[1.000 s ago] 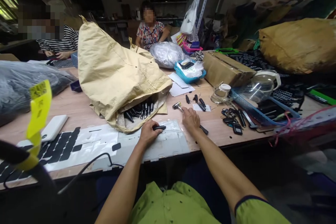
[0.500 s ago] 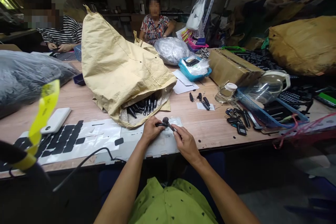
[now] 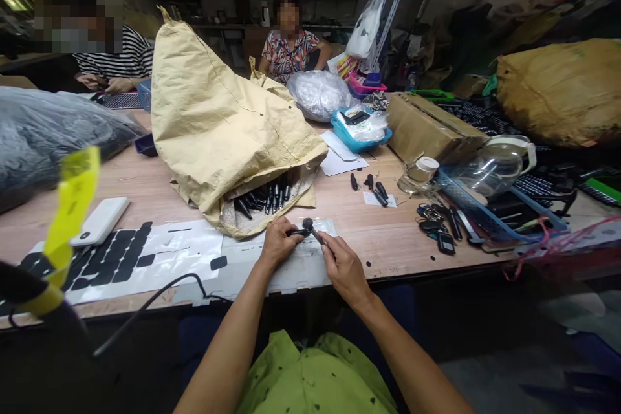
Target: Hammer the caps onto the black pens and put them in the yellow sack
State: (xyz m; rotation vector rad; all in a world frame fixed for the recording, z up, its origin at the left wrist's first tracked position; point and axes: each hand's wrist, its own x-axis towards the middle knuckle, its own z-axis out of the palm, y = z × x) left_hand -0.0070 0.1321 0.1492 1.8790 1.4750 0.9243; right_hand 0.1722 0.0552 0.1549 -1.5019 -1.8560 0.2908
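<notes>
Left hand (image 3: 277, 244) fingers clamped on black part (image 3: 294, 231), right hand (image 3: 342, 266) gripping small hammer (image 3: 313, 230) (head raised)

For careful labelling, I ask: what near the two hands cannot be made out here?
Head view:
1. black part in left hand: fingers cover it, too small.
2. hammer handle: hidden inside right hand.
3. black pieces in paper sack: sack covers most.

1. Wooden table (image 3: 145, 191), bearing all items.
2. Tan paper sack (image 3: 228, 123), just beyond the fingers (image 3: 290, 230).
3. White sheet with black pads (image 3: 184, 251), left of the fingers.
4. Key fobs (image 3: 436, 228), to their right.
5. Cardboard box (image 3: 427, 126), well beyond, rightward.
</notes>
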